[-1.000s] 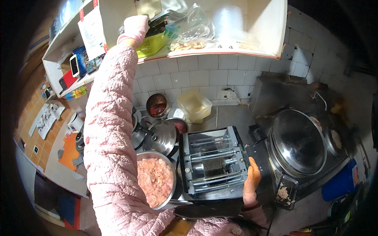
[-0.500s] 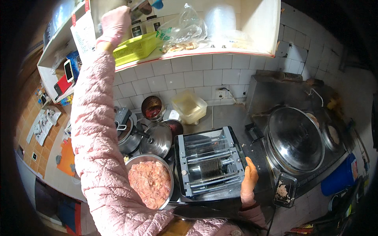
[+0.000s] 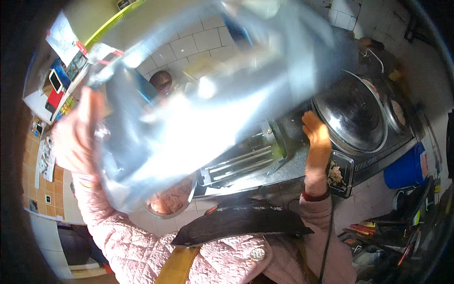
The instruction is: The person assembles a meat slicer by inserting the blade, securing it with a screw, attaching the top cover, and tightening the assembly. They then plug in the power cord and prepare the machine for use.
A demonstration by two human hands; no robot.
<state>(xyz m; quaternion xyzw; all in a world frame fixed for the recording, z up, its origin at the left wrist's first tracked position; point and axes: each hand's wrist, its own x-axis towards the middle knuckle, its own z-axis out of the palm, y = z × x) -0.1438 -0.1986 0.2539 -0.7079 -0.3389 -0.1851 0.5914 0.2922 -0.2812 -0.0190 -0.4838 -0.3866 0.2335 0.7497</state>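
We see the clear plastic (image 3: 203, 118) raised across the middle of the view, above the worktop: glossy, wrinkled, partly see-through and smeared by blur, with a white glare down its centre. Whether it is a bag or a loose sheet, we cannot tell. Our left hand (image 3: 75, 137) is at its left edge, fingers closed on the film, though the exact grip is blurred. Our right hand (image 3: 317, 139) is apart from the plastic, fingers extended and gripping nothing that we can see, between the machine and the lidded pan.

Below the film shows part of a metal machine (image 3: 250, 161), a squared frame with smooth parallel rods. To its left, a round metal bowl (image 3: 194, 187) holds soft, pinkish raw meat (image 3: 165, 201), partly seen through the plastic. To the right sits a broad domed lid (image 3: 350, 113), polished to a mirror shine. Just beside our right wrist, a dark rectangular tray (image 3: 351, 173) carries pale, crumbly scraps (image 3: 336, 175).

Nearest us, our pink jacket (image 3: 123, 246) is quilted and puckered, under a smooth dark flap (image 3: 241, 225) and a flat tan strap (image 3: 177, 267). Further out are square glazed tiles (image 3: 184, 47), a slatted yellow-green basket (image 3: 111, 26) and a blue bucket (image 3: 402, 168).
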